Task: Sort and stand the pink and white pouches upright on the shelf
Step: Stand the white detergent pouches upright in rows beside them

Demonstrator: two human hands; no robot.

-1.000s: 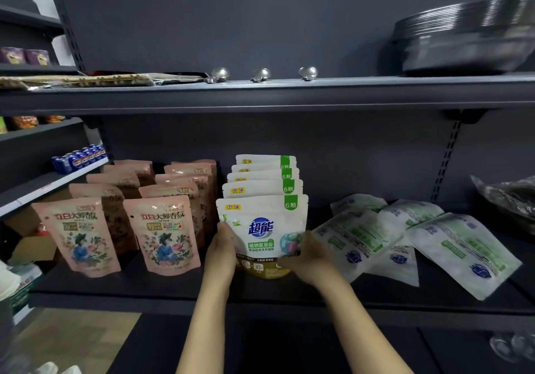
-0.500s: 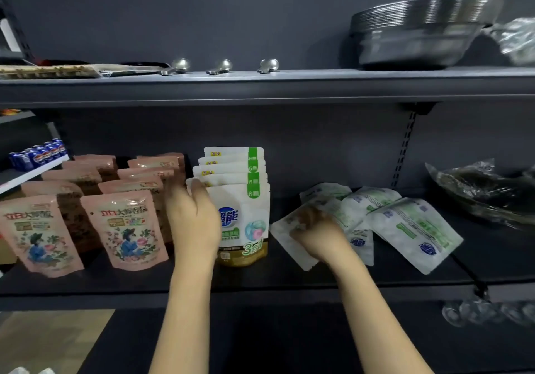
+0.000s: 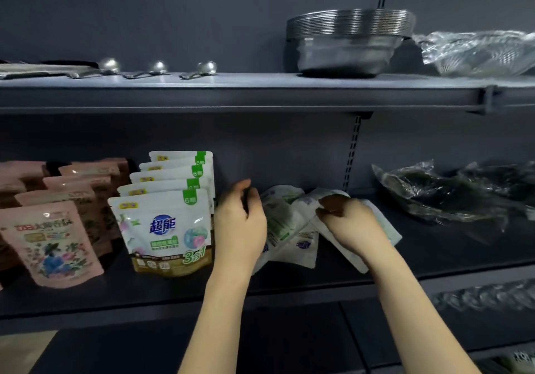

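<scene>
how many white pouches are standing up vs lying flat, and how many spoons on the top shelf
White plastic pouches standing upright in a row: 5
White plastic pouches lying flat in a pile: about 4, overlapping and partly hidden by hands
Shiny metal spoons: 3
Total: about 12

Both bare forearms reach up from the bottom of the view, roughly side by side, the left one rising almost straight and the right one slanting in from the lower right. The left hand (image 3: 241, 223) is turned edge-on, back toward the viewer, fingers loosely bent and spread a little, thumb up near the top; nothing is seen held in it. The right hand (image 3: 348, 224) lies palm down with its knuckles raised, fingers curled under and thumb tucked forward, pinching a white pouch (image 3: 333, 197) at its upper edge.
</scene>
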